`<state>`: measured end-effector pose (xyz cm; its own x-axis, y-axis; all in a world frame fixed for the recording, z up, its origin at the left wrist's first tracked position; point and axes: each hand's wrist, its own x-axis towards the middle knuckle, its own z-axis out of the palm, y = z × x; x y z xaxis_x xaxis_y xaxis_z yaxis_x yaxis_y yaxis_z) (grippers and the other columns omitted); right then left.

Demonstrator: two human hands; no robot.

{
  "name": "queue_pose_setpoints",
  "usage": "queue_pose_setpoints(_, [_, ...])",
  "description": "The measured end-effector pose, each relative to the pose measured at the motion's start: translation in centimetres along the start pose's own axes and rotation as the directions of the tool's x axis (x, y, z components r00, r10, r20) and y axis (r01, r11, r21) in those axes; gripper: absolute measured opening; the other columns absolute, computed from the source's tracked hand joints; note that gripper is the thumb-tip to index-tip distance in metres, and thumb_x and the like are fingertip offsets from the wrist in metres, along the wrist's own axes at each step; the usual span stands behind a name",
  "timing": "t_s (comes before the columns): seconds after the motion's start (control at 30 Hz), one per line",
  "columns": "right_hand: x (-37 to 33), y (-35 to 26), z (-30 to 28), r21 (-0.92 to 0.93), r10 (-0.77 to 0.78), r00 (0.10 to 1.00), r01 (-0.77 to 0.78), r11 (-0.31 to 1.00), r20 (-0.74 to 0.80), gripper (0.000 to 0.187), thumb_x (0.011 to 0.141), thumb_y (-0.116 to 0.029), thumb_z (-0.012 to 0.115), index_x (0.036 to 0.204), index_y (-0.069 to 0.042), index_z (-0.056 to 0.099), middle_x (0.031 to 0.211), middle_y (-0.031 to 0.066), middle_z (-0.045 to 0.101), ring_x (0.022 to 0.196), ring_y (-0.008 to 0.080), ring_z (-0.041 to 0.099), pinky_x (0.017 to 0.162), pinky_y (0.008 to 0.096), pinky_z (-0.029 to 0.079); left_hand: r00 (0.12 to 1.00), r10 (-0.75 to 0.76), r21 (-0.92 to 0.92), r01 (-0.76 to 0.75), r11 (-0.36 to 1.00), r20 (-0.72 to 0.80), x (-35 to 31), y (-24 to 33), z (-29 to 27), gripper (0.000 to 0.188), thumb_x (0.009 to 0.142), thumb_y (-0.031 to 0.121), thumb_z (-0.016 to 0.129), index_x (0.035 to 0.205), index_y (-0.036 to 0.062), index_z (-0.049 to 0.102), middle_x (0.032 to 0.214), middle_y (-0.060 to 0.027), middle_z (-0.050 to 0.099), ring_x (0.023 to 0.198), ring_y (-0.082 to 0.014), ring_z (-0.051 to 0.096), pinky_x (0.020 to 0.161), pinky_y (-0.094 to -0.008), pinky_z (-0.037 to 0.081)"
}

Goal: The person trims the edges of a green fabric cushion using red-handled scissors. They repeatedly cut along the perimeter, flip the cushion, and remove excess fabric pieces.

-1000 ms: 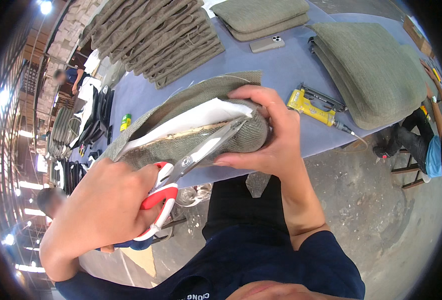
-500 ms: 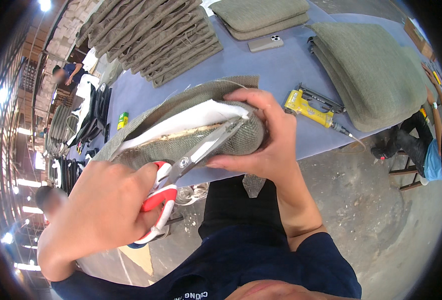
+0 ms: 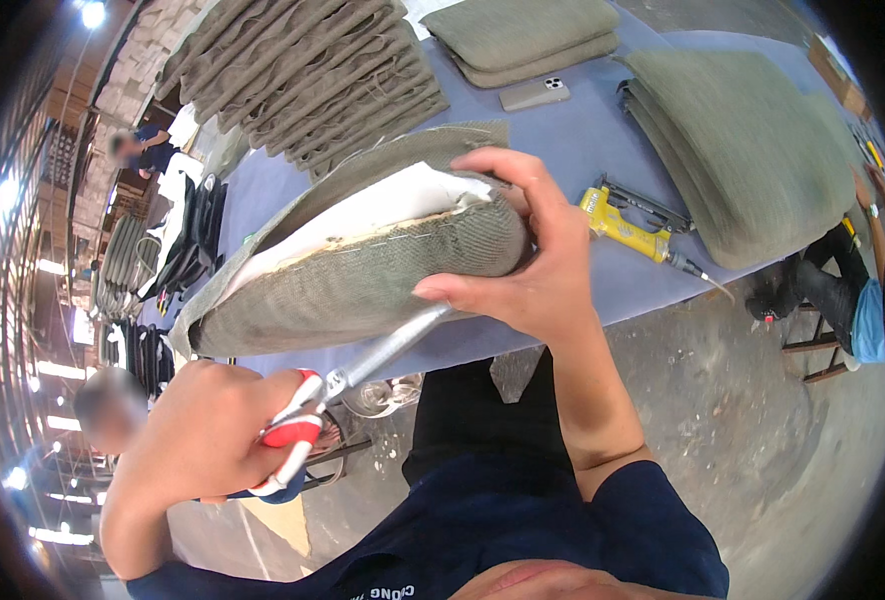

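A cushion (image 3: 353, 290) covered in grey-green woven fabric is tilted up at the near table edge. Its cover gapes along the upper side, where a strip of white padding (image 3: 363, 218) and a pale seam line with staples or stitches show. My right hand (image 3: 548, 265) grips the rounded right end, thumb on the near face, fingers over the top. In my left hand (image 3: 208, 425) are scissors (image 3: 388, 348) with red-and-white handles. Their blades look closed and point up right, the tip near my right thumb, below the cushion.
On the blue-covered table (image 3: 563, 130) lie a yellow staple gun (image 3: 628, 225) with an air hose, a phone (image 3: 535, 94), folded covers (image 3: 313, 75) and stacked cushion pieces (image 3: 743, 150). A green-and-yellow box is hidden now. People work at the left and right.
My left hand has drawn the scissors down and away from the cushion's open seam, and the blades have come together. The cushion has tipped, showing more of its near face.
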<state>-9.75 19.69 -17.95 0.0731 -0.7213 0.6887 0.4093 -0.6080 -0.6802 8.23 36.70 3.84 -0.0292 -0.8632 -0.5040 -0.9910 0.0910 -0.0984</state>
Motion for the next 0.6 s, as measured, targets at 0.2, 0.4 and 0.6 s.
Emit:
queue_pose_setpoints(0.2, [0.2, 0.4, 0.8, 0.182, 0.031, 0.984, 0.002, 0.983, -0.176, 0.092, 0.062, -0.012, 0.108, 0.134, -0.002, 0.052, 0.128, 0.0135, 0.070, 0.105, 0.0187, 0.075, 0.094, 0.0323, 0.063, 0.967, 0.239, 0.119, -0.228, 0.966, -0.087, 0.2, -2.5, 4.2, 0.032, 0.077, 0.027, 0.084, 0.103, 0.0111, 0.072, 0.081, -0.0069, 0.070, 0.077, -0.0303, 0.068, 0.068, -0.0443, 0.054])
queue_pose_setpoints(0.4, [-0.3, 0.6, 0.8, 0.148, 0.119, 0.985, -0.100, 0.984, -0.125, 0.087, 0.064, -0.016, 0.108, 0.129, -0.003, 0.051, 0.123, 0.0106, 0.069, 0.106, 0.0158, 0.071, 0.094, 0.0307, 0.059, 0.649, -0.023, -0.227, -0.232, 0.946, -0.760, -0.1, -11.4, 15.8, 0.036, 0.097, 0.026, 0.077, 0.122, 0.0012, 0.069, 0.076, -0.0038, 0.063, 0.067, -0.0187, 0.056, 0.062, -0.0331, 0.045])
queue_pose_setpoints(0.6, [-0.5, 0.2, 0.1, -0.010, 0.098, 0.994, -0.099, 0.995, -0.055, 0.070, 0.072, -0.019, 0.104, 0.123, -0.002, 0.059, 0.118, 0.0071, 0.073, 0.104, 0.0145, 0.069, 0.093, 0.0303, 0.055, 0.028, -0.941, -0.783, -0.565, 0.262, -0.336, 6.5, -19.5, 29.0, 0.025, 0.106, 0.032, 0.069, 0.105, 0.0078, 0.062, 0.062, 0.0017, 0.049, 0.051, -0.0075, 0.042, 0.048, -0.0263, 0.028])
